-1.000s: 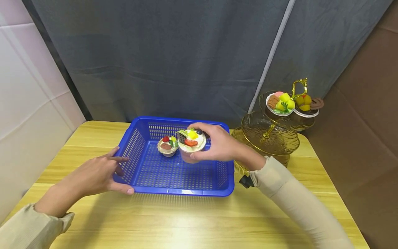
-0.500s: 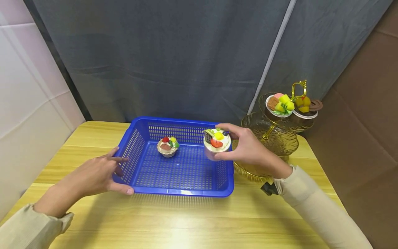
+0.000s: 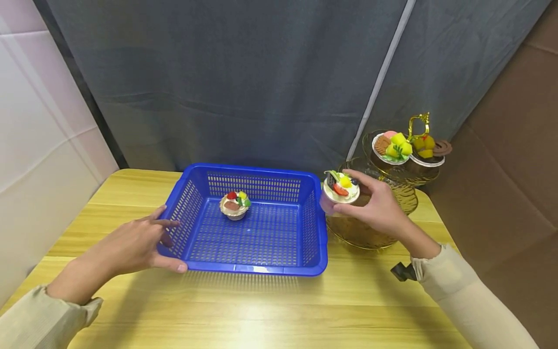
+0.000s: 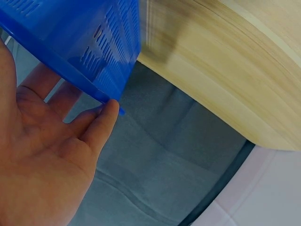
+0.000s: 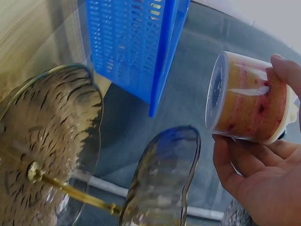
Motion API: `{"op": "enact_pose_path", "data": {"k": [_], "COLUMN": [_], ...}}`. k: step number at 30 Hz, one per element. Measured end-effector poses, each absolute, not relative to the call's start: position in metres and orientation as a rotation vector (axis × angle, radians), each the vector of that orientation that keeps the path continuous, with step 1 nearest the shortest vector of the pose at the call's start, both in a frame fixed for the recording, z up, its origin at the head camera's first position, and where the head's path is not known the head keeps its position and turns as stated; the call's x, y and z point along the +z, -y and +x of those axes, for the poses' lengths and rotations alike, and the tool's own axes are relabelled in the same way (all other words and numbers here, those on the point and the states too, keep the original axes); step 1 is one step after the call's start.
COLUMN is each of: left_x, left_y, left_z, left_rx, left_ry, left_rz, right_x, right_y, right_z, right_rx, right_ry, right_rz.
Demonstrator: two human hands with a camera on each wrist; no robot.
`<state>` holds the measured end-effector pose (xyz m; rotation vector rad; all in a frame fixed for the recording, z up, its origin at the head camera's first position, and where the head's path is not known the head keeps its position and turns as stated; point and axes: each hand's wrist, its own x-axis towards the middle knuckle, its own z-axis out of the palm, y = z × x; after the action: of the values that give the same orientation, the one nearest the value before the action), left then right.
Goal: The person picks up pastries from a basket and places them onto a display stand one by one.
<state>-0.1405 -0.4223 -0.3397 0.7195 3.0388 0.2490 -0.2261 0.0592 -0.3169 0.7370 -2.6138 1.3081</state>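
My right hand (image 3: 378,206) grips a clear cup of layered cake (image 3: 342,190), topped with cream, a strawberry slice and yellow fruit. It holds the cup in the air just past the right rim of the blue plastic basket (image 3: 261,269). Pinkish layers show through the cup's wall (image 5: 251,101) in the right wrist view, with the base turned toward the stand. My left hand (image 3: 131,245) holds the basket's left rim near the front corner, some fingers reaching over it; those fingertips are hidden in the left wrist view. A small fruit tart (image 3: 235,205) sits inside the basket.
At the right stands a tiered amber glass stand (image 3: 357,232) with a gold handle. Its top tier bears two fruit-topped desserts, one pale (image 3: 394,147) and one dark (image 3: 426,154). Grey curtain (image 3: 244,87) hangs behind the wooden table (image 3: 209,310); a brown panel flanks the right.
My right hand has carried the cake cup rightward, from above the basket to beyond its right rim by the tiered stand. The left hand has kept its place; the tart stays put.
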Motion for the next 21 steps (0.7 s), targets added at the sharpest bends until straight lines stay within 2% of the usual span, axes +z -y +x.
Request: {"op": "enact_pose_path", "data": {"k": [21], "left_x": [-0.341], "left_y": [0.424], "left_z": [-0.141], "left_rx": [0.276], "left_ry": [-3.041], "left_rz": [0.736], "right_x": [-0.334], "right_y": [-0.108], "right_z": [-0.224], "right_rx": [1.262], "right_ry": [2.580], "right_rz": [0.575]}}
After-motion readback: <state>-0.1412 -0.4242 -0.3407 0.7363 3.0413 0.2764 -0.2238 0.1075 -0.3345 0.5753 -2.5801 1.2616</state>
